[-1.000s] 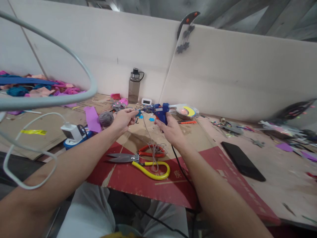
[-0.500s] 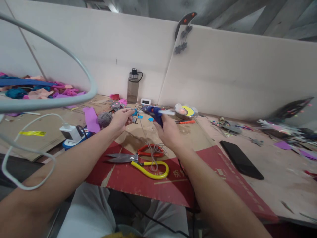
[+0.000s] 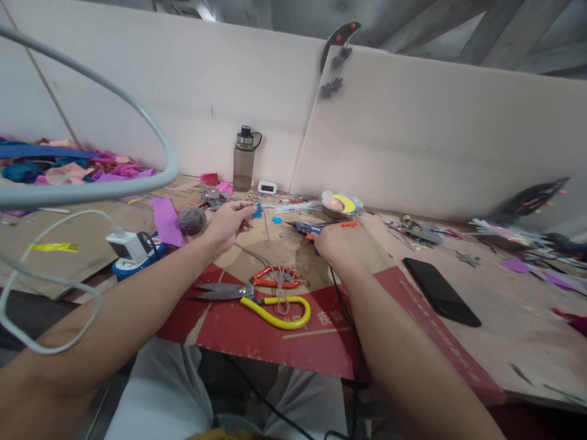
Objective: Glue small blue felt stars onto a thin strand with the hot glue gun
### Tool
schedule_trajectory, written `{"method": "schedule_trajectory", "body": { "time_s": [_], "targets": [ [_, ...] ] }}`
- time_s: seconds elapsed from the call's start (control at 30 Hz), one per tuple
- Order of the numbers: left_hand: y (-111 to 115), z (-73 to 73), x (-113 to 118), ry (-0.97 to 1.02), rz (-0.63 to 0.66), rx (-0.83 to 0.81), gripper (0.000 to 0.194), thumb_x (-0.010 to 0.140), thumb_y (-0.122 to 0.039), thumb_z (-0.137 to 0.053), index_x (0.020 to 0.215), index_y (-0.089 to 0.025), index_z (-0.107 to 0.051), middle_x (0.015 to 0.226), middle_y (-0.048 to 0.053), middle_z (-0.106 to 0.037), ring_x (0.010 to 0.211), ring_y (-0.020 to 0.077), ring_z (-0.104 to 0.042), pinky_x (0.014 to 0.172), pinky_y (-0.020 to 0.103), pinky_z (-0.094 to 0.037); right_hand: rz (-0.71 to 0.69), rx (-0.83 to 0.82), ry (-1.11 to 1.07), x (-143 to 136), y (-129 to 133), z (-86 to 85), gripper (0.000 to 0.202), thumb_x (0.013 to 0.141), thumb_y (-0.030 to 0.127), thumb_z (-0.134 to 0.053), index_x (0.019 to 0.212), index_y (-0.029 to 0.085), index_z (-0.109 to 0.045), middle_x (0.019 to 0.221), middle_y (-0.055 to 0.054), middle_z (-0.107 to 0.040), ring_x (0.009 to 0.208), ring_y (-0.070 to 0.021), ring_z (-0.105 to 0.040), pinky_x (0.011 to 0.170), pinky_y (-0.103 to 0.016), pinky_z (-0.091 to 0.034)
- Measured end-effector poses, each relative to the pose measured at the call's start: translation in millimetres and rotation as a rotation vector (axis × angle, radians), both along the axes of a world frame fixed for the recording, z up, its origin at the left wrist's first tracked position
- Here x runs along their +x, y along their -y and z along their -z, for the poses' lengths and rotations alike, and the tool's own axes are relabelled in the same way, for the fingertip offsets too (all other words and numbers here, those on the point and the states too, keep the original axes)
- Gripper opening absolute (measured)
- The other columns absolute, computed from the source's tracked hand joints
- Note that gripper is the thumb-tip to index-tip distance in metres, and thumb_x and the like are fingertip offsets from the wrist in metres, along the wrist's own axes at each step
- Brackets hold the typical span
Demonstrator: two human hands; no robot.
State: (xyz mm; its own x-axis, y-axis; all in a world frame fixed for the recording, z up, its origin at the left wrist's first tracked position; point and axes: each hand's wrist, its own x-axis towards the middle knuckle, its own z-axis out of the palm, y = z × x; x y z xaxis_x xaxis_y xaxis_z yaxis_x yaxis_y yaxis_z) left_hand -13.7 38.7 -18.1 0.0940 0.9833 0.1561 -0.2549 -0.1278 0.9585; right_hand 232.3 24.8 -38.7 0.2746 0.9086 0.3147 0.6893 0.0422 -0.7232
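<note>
My left hand pinches a small blue flower cut-out between thumb and fingertips. A thin grey string hangs near the flower and runs down to a loose tangle. To the right, my right hand is closed around a blue hot glue gun, low over the cardboard with its nozzle pointing left. Another blue flower lies between the two hands. Scissors with yellow and red handles lie in front, under part of the string tangle.
A ball of grey yarn and a purple strip lie left. Behind stand a bottle, a small digital clock and a bowl. A phone lies right. A white charger and its cable are at left.
My right hand has lowered the glue gun from beside the left hand, down and to the right. The left hand still holds the blue flower, now slightly further right.
</note>
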Motion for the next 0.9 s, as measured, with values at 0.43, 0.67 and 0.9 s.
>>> {"method": "schedule_trajectory", "body": {
  "time_s": [0.43, 0.67, 0.9],
  "targets": [
    [8.3, 4.2, 7.8, -0.150, 0.015, 0.099, 0.022, 0.067, -0.030, -0.076, 0.070, -0.015, -0.061, 0.050, -0.003, -0.053, 0.041, 0.0056, -0.045, 0.041, 0.018, -0.031, -0.531, 0.037, -0.560, -93.6, 16.5, 5.2, 0.043, 0.071, 0.027, -0.063, 0.105, 0.024, -0.037, 0.083, 0.004, -0.057, 0.069, -0.0126, -0.058, 0.065, -0.029, -0.049],
    [5.7, 6.2, 8.0, -0.113, 0.054, 0.011, 0.021, 0.068, -0.026, -0.076, 0.067, -0.014, -0.059, 0.049, -0.003, -0.051, 0.040, 0.0042, -0.042, 0.039, 0.016, -0.029, -0.428, 0.336, -0.234, -76.2, 14.1, -0.2, 0.006, 0.080, 0.024, -0.056, 0.086, 0.022, -0.055, 0.077, 0.001, -0.057, 0.071, -0.0148, -0.052, 0.071, -0.030, -0.043],
    [5.3, 7.5, 7.4, -0.088, 0.095, -0.021, 0.024, 0.066, -0.026, -0.078, 0.066, -0.014, -0.057, 0.049, -0.003, -0.051, 0.039, 0.0039, -0.043, 0.039, 0.015, -0.030, -0.369, 0.366, -0.089, -75.7, 16.3, -5.3, 0.015, 0.086, 0.029, -0.051, 0.073, 0.021, -0.053, 0.075, -0.002, -0.058, 0.075, -0.0171, -0.051, 0.075, -0.031, -0.040]
  ]
}}
